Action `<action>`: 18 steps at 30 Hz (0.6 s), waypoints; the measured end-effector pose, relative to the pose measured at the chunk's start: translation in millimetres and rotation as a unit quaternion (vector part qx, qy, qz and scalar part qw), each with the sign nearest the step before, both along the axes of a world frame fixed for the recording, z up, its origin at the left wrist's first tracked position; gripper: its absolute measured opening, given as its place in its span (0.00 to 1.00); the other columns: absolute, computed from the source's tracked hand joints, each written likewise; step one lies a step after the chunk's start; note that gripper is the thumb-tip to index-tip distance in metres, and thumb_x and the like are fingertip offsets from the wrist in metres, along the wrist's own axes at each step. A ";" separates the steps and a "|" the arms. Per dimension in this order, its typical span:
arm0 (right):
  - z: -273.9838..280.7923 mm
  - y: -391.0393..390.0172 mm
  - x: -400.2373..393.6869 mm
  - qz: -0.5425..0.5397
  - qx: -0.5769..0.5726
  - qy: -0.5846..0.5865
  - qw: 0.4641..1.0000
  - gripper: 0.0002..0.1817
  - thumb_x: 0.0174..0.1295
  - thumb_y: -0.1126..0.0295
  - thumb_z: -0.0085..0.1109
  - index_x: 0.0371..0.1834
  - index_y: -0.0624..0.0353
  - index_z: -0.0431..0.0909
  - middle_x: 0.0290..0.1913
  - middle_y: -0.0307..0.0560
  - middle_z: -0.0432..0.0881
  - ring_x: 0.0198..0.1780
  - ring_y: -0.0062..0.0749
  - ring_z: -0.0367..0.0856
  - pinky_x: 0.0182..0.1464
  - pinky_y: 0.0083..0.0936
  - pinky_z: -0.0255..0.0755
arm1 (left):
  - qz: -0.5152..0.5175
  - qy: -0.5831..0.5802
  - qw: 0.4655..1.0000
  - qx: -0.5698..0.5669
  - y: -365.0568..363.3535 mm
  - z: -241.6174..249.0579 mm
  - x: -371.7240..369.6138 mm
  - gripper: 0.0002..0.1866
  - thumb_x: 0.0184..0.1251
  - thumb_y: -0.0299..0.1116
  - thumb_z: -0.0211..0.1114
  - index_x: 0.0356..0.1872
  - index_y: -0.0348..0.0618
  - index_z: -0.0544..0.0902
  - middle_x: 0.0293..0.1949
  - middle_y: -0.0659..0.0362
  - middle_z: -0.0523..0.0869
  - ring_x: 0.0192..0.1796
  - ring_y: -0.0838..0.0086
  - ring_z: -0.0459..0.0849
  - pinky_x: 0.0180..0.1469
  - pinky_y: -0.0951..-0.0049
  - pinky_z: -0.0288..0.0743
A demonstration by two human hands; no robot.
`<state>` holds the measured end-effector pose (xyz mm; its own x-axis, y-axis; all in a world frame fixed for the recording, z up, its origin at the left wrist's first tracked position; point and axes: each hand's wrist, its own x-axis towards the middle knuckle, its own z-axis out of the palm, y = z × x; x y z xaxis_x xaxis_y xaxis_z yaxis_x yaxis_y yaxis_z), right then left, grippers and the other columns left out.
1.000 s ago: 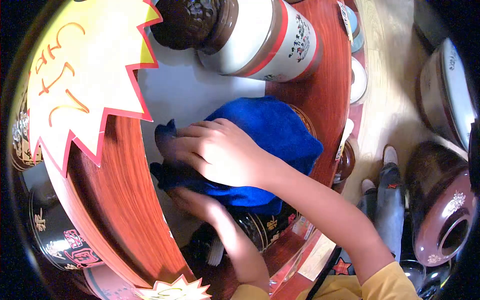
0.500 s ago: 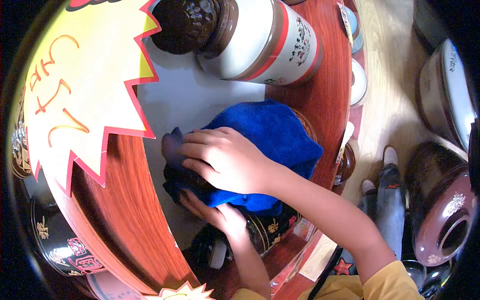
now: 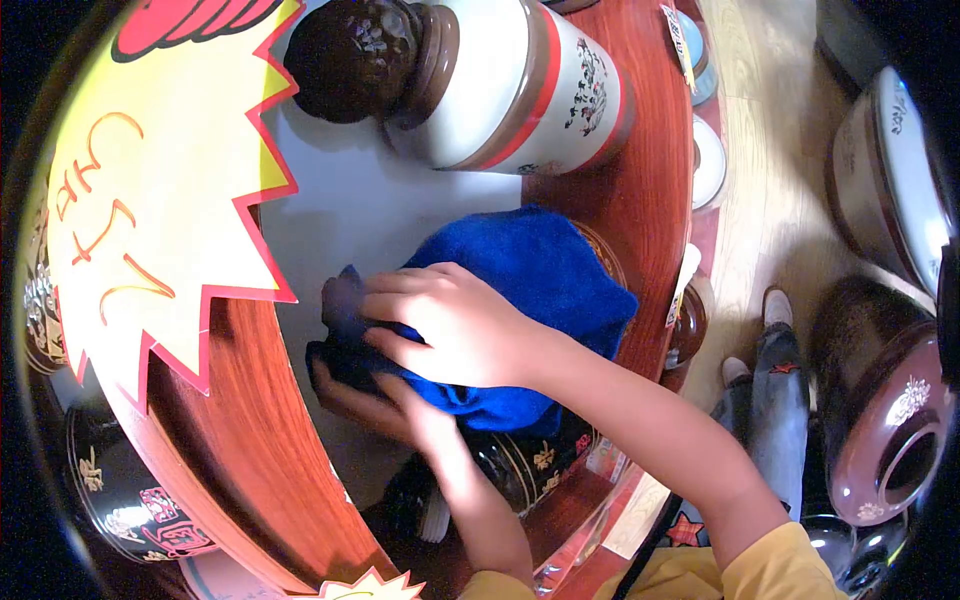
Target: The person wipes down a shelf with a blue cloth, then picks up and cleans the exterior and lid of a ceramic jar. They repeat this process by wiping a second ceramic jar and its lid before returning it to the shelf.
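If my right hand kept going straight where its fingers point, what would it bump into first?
Your right hand would first meet the bunched end of the blue cloth, right at its fingers. Beyond that, perhaps the starburst sign, though depth is unclear.

From my remote seat I see a glossy reddish-brown wooden shelf (image 3: 655, 150) with a curved edge, a smooth pale grey panel (image 3: 340, 195) set against its grain, and a light wood-plank floor (image 3: 750, 130) at the right, bright in places, shadowed in others.
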<state>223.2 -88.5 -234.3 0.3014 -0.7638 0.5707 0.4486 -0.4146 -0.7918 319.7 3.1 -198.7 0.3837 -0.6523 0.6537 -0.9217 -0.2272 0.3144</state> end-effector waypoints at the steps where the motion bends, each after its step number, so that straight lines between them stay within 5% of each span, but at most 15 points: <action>1: 0.2 -0.5 -0.2 0.001 -0.002 0.003 1.000 0.12 0.51 0.67 0.53 0.35 0.65 0.75 0.42 0.57 0.76 0.43 0.47 0.75 0.44 0.37 0.68 | -0.003 -0.004 1.000 -0.001 -0.8 5.1 3.5 0.31 0.59 0.46 0.46 0.59 0.33 0.58 0.57 0.42 0.61 0.60 0.52 0.61 0.61 0.53 0.52; 9: -2.1 5.1 2.2 -0.024 0.004 -0.031 0.999 0.11 0.51 0.69 0.54 0.34 0.64 0.74 0.42 0.56 0.76 0.43 0.46 0.75 0.44 0.36 0.68 | 0.011 0.026 0.999 -0.023 9.4 1.7 10.7 0.29 0.63 0.44 0.39 0.61 0.35 0.56 0.61 0.41 0.59 0.61 0.55 0.61 0.62 0.55 0.53; 13: -2.5 6.4 0.5 -0.031 0.009 -0.038 0.999 0.11 0.51 0.68 0.54 0.34 0.64 0.74 0.41 0.54 0.76 0.42 0.46 0.75 0.44 0.37 0.68 | -0.005 0.242 0.965 -0.101 21.3 -21.9 17.3 0.30 0.68 0.48 0.34 0.62 0.34 0.55 0.63 0.46 0.57 0.64 0.60 0.57 0.66 0.62 0.49; 15: -3.3 8.3 5.2 -0.056 0.010 -0.042 0.997 0.12 0.52 0.65 0.52 0.35 0.61 0.75 0.40 0.51 0.77 0.43 0.43 0.75 0.44 0.36 0.67 | -0.034 0.428 0.880 -0.205 18.9 -31.1 2.4 0.30 0.68 0.48 0.33 0.62 0.33 0.55 0.63 0.49 0.57 0.64 0.62 0.58 0.66 0.64 0.48; 18: -4.9 10.6 7.9 -0.083 0.012 -0.043 0.996 0.13 0.53 0.63 0.50 0.35 0.59 0.77 0.40 0.48 0.78 0.43 0.40 0.76 0.45 0.35 0.67 | -0.003 0.355 0.927 -0.119 38.6 -48.4 15.3 0.31 0.68 0.51 0.34 0.60 0.32 0.57 0.58 0.45 0.63 0.58 0.60 0.66 0.61 0.61 0.59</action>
<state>231.1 -77.9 -239.2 0.1208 -0.8123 0.5706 0.4428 -0.4703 -0.7634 335.0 41.7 -247.1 0.7693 -0.5261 0.3624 -0.4636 -0.0694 0.8833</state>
